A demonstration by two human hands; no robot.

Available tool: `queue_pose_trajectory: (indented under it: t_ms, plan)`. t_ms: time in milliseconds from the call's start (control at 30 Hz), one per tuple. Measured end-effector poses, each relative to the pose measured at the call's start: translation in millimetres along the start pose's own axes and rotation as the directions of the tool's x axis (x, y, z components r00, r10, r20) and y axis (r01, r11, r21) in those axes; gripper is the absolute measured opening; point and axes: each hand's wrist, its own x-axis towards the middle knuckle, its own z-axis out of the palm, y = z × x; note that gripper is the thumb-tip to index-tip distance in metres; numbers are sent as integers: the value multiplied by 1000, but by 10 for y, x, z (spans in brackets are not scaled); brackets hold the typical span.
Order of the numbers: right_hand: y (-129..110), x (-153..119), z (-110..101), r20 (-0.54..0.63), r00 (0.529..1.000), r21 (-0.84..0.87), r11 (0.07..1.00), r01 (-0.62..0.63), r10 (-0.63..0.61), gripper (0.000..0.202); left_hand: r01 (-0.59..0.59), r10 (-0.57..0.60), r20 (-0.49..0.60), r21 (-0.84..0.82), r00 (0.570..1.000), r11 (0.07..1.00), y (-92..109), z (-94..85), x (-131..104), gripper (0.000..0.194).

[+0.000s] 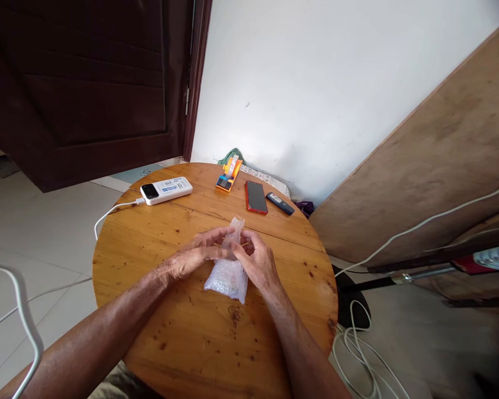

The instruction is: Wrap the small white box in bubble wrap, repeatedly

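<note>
Hands [261,265] holding bubble wrap [228,277], fingers [218,233] bent, forearms [122,307] converging

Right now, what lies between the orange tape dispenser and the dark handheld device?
A red-edged phone lies between the tape dispenser and the handheld device, shown in the head view.

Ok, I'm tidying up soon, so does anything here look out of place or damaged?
Only small things: white cable lies in loose, untidy loops on the grey floor, right of the round wooden table, and the white wall has a small mark. Nothing looks spilled or broken.
</note>
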Motion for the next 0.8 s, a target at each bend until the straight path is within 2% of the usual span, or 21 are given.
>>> queue_pose_trajectory:
  t_ms: [100, 267, 333, 400, 467, 567, 633, 800]
  plan:
    - [23, 26, -45, -48, 999, 70, 997, 16, -12, 22, -32, 30, -95, -17, 995, 999, -31, -21, 24, 64]
    - [104, 81, -189, -149, 988, 196, 981, -3, 33, 26, -71, 54, -325, -41, 944, 997, -58, -80, 80, 59]
    - [152, 101, -214, -167, 984, 242, 970, -14, 56, 29, -81, 61, -368, -39, 928, 996, -57, -100, 94, 59]
    - [191, 115, -209, -163, 982, 307, 951, -43, 97, 30, -81, 67, -367, -23, 928, 996, -51, -115, 101, 62]
    - [217, 123, -189, -142, 981, 354, 932, -75, 133, 31, -57, 78, -381, 66, 921, 996, -43, -124, 100, 63]
    - [239, 133, -167, -130, 981, 355, 931, -87, 142, 32, -29, 210, -465, 366, 860, 930, -31, -120, 80, 52]
    - [250, 140, -167, -140, 981, 350, 933, -80, 137, 31, -22, 299, -456, 519, 838, 854, -27, -103, 58, 44]
    - [257, 150, -177, -164, 979, 322, 945, -59, 117, 30, -22, 310, -314, 670, 897, 742, -54, -44, 5, 45]
